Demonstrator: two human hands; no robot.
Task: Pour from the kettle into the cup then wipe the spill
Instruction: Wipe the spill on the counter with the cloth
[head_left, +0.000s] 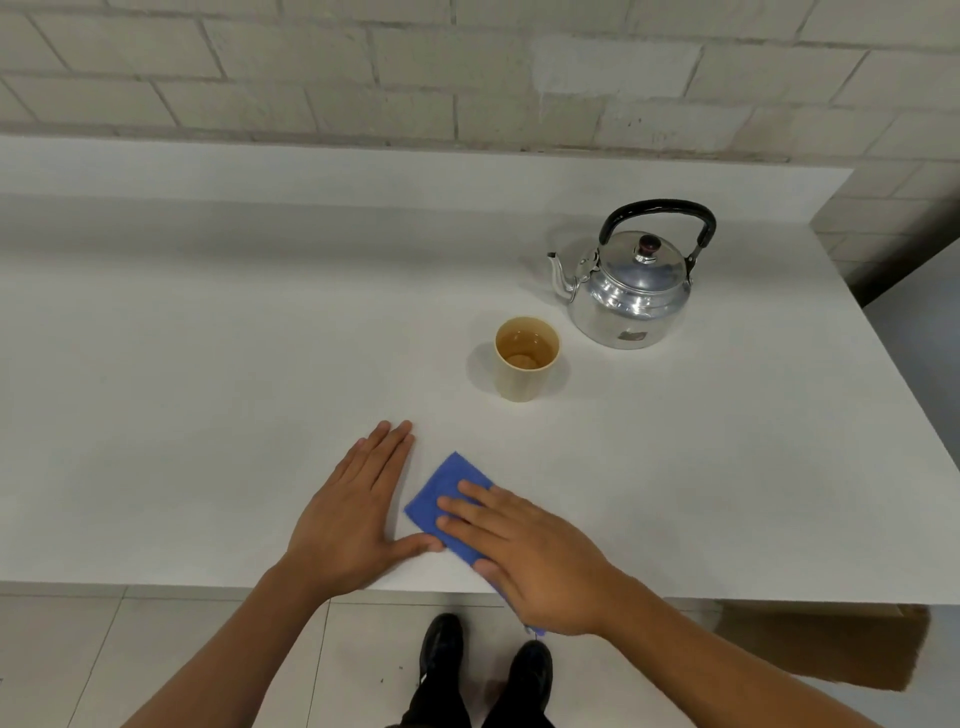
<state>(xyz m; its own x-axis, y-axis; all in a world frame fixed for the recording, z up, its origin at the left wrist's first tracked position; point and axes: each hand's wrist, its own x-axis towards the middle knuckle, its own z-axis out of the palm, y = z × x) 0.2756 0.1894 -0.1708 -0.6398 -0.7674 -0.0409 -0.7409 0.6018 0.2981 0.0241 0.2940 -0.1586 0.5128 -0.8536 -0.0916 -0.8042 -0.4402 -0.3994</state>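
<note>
I note a glossy polished metal kettle (628, 296), matt white smooth tabletop (260, 338), fuzzy blue cloth (447, 493), matt beige cup (525, 358).

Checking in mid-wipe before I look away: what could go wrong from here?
1. The blue cloth overhangs the table's near edge under the right hand; a pull backwards could drag it off.
2. The cup holds liquid and stands just beyond the hands; a wide forward sweep might knock it over.
</note>
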